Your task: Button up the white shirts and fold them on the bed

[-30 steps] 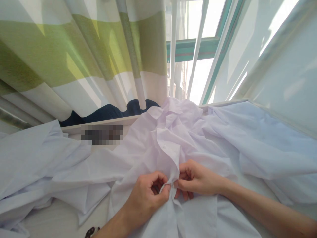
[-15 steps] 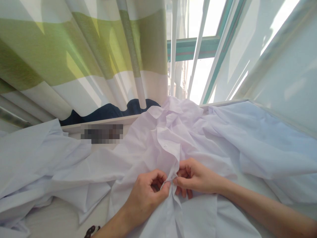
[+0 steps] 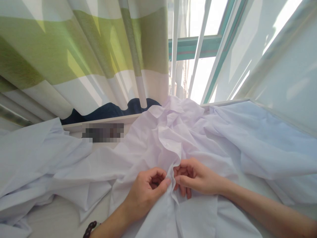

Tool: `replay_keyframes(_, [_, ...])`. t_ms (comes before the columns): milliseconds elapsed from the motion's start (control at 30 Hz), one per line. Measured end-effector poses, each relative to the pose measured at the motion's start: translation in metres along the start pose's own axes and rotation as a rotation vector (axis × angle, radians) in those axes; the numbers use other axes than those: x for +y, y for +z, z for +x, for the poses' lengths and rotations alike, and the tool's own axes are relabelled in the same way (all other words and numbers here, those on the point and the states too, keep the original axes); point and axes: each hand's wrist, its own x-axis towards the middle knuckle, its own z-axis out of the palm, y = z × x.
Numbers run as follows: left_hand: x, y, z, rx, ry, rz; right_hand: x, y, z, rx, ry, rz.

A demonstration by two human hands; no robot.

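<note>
A white long-sleeved shirt (image 3: 138,145) lies spread out with its collar at the far end and its front placket running toward me. One button (image 3: 166,144) shows on the raised flap of the placket. My left hand (image 3: 148,188) pinches the placket between thumb and fingers from the left. From the right, my right hand (image 3: 195,177) holds the placket's edge with curled fingers, partly hidden behind the cloth. Whatever lies between the fingertips is too small to make out.
More white cloth (image 3: 27,155) is heaped at the left, and another white garment (image 3: 267,135) lies at the right. A green and cream curtain (image 3: 99,49) hangs behind, beside white window bars (image 3: 198,49). A blurred dark patch (image 3: 102,133) sits near the back ledge.
My fingertips have shifted slightly at the placket, and the right thumb and fingers have come a little away from the left fingertips. The shirt lies nearly as before.
</note>
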Motion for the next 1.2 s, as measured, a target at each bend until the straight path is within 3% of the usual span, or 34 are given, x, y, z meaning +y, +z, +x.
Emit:
replay_keyframes(533, [0.0036, -0.0005, -0.0003, -0.037, -0.027, -0.014, 0.0056, -0.0067, -0.0003, -0.070, 0.004, 0.060])
replay_keyframes(867, [0.0023, -0.0013, 0.0001, -0.022, -0.028, -0.017, 0.0084, -0.0031, -0.0006, 0.012, -0.033, 0.027])
replay_keyframes(1200, [0.0027, -0.0018, -0.0003, -0.050, -0.037, -0.018, 0.0031, -0.0038, -0.0003, -0.031, -0.038, -0.022])
